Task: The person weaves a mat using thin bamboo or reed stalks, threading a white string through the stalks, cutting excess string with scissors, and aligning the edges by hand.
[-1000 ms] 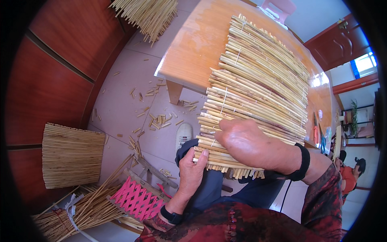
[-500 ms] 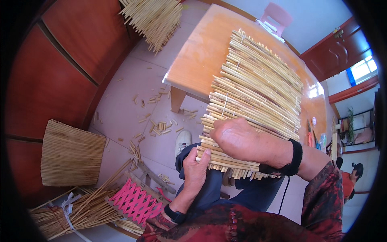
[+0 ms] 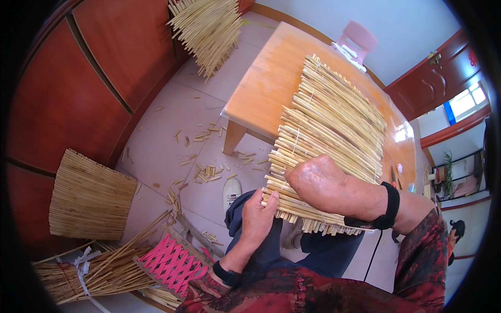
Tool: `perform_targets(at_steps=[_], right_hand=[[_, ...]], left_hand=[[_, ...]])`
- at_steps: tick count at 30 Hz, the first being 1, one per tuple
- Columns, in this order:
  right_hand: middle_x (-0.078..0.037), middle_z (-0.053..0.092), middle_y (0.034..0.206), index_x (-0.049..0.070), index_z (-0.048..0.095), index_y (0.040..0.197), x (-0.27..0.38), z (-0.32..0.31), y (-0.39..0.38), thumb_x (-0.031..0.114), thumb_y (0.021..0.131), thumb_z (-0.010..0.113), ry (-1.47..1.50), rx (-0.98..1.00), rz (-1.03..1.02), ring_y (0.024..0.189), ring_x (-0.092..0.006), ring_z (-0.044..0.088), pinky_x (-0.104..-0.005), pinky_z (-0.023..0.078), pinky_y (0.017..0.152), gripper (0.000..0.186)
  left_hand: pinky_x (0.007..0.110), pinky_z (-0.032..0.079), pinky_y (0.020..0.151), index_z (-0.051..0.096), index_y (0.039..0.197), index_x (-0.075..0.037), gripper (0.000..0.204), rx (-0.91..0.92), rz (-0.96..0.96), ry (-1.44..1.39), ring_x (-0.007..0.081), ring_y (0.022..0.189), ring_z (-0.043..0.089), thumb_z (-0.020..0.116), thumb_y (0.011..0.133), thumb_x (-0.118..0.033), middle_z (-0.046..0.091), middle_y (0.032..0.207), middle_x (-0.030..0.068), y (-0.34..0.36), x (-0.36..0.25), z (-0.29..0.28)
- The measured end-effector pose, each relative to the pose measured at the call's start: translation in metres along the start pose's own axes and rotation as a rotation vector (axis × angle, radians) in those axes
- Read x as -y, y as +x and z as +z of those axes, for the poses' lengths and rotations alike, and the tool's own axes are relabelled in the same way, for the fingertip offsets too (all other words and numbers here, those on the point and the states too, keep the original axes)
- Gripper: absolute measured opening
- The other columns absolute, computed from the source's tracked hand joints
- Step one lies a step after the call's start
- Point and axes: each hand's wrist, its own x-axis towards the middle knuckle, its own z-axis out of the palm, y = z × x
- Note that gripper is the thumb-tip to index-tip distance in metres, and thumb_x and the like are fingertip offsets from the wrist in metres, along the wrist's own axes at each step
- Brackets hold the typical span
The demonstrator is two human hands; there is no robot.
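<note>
A mat of straw-coloured reed stalks (image 3: pixel 334 125), bound in rows with thin white string, lies over the wooden table (image 3: pixel 263 78) and hangs past its near edge toward my lap. My left hand (image 3: pixel 259 216) grips the near left corner of the mat, thumb on top of the stalk ends. Curled above the mat's near left part, my right hand (image 3: pixel 321 182) has its fingers closed and turned down toward the stalks. Its fingertips are hidden, so what they pinch cannot be made out. White string (image 3: pixel 296 141) shows just beyond that hand.
A finished-looking reed panel (image 3: pixel 91 195) leans on red cabinets (image 3: pixel 62 115). Cut stalk pieces (image 3: pixel 209 172) litter the floor. At lower left lie a bundle of long reeds (image 3: pixel 68 276) and a pink-strapped seat (image 3: pixel 172 263). More reeds (image 3: pixel 209 36) stand behind; scissors (image 3: pixel 394 177) rest on the table.
The view has shifted slightly, so the scene sits a little lower and further right. Both hands stay at the mat's near left end, the right one still curled over it.
</note>
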Motion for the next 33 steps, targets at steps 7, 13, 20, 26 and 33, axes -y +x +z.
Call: perform_targets(at_steps=[7,13,20,26,33], right_hand=[[-0.019,0.063,0.077,0.002,0.062,0.083,-0.002,-0.030,0.014,0.009,0.071,0.056,0.485,0.237,0.247,0.076,-0.0330,0.064,-0.0393,0.051,0.065,0.015],[-0.019,0.062,0.075,0.002,0.062,0.084,-0.002,-0.022,0.012,0.009,0.072,0.057,0.640,0.168,0.299,0.075,-0.0335,0.064,-0.0397,0.051,0.065,0.015],[-0.020,0.062,0.073,0.001,0.061,0.082,-0.002,-0.024,0.017,0.007,0.070,0.057,0.501,0.282,0.250,0.073,-0.0350,0.063,-0.0396,0.051,0.064,0.014],[-0.020,0.061,0.072,0.000,0.059,0.082,0.002,-0.019,0.020,0.008,0.069,0.060,0.601,0.215,0.227,0.072,-0.0355,0.063,-0.0399,0.051,0.064,0.015],[-0.018,0.060,0.065,-0.002,0.049,0.084,0.020,-0.008,0.024,0.008,0.072,0.058,0.419,0.194,0.307,0.064,-0.0342,0.063,-0.0400,0.050,0.053,0.018]], left_hand=[[0.030,0.045,0.059,0.058,0.086,0.002,0.018,-0.058,0.045,-0.028,0.0146,0.061,0.056,0.058,0.084,-0.016,0.061,0.072,0.0126,-0.002,0.003,0.003],[0.030,0.044,0.059,0.057,0.084,0.003,0.016,-0.066,0.021,-0.070,0.0147,0.060,0.053,0.059,0.083,-0.013,0.059,0.071,0.0121,-0.002,0.009,0.006],[0.029,0.044,0.059,0.056,0.082,0.003,0.015,-0.053,0.036,-0.100,0.0148,0.061,0.052,0.059,0.083,-0.011,0.058,0.071,0.0119,-0.005,0.010,0.007],[0.030,0.043,0.059,0.056,0.082,0.002,0.013,-0.044,0.064,-0.066,0.0181,0.061,0.053,0.058,0.082,-0.010,0.057,0.072,0.0122,-0.007,0.003,0.007],[0.031,0.043,0.059,0.055,0.083,0.002,0.011,-0.022,0.096,0.010,0.0196,0.060,0.053,0.058,0.082,-0.009,0.056,0.071,0.0122,-0.009,-0.006,0.004]])
